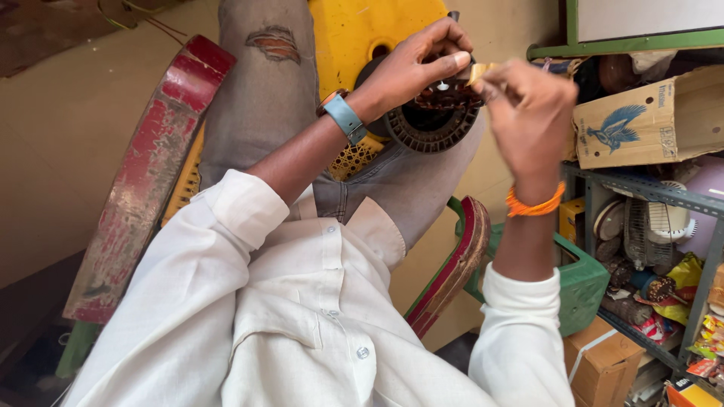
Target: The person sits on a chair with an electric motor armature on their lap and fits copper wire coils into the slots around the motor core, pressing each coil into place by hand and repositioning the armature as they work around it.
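Copper-wound motor stator [434, 113] rests on the lap, left hand [415, 68] clamped over its top to steady it; right hand [528, 113], beside it, pinches a pale strip [480, 71].

A round, dark ribbed motor stator with reddish-brown copper windings [434, 113] rests on the person's lap, over grey jeans and against a yellow plastic part. It lies roughly flat, its open centre facing up, with the outer ring of fine black ribs showing along the lower edge and the glossy coils packed inside the ring. Its upper part is hidden under the left hand. A small pale-yellow strip of insulating paper or tape [478, 71] sits just above the windings, pinched at the stator's upper right rim.
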{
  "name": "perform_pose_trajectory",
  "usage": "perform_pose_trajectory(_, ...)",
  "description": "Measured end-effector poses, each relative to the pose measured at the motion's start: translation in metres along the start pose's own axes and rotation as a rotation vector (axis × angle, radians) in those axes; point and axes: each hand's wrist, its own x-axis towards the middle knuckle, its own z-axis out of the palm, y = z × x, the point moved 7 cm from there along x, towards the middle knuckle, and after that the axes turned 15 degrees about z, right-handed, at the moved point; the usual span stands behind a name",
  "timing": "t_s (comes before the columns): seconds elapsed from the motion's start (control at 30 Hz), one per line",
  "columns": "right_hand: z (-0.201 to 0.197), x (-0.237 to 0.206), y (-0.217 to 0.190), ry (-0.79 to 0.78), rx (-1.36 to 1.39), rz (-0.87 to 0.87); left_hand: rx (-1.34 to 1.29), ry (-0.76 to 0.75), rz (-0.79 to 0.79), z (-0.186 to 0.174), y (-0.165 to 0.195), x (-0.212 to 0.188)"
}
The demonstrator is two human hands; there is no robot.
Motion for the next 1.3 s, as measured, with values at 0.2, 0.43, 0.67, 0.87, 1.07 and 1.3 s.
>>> perform_pose_trajectory(0.2,0.017,-0.036,0.003,0.133,0.094,0.063,0.087,-0.025,0.03,0.0,0.001,-0.001)
perform_pose_trajectory(0.43,0.014,-0.04,0.033,0.185,0.279,0.266,0.036,-0.02,0.065,-0.002,0.005,-0.004)
perform_pose_trajectory(0.67,0.027,-0.049,0.051,0.154,0.503,0.339,0.097,-0.024,0.1,-0.002,0.023,-0.001)
perform_pose_trajectory(0.87,0.059,-0.081,0.047,0.167,0.223,0.251,0.44,-0.072,0.169,0.009,0.038,-0.001)
perform_pose_trajectory(1.07,0.04,-0.084,0.075,0.251,0.18,0.291,0.67,-0.041,0.307,0.014,0.043,-0.006)
perform_pose_trajectory(1.3,-0.004,-0.027,0.071,0.27,0.158,0.08,0.709,-0.038,0.315,0.014,0.047,-0.012)
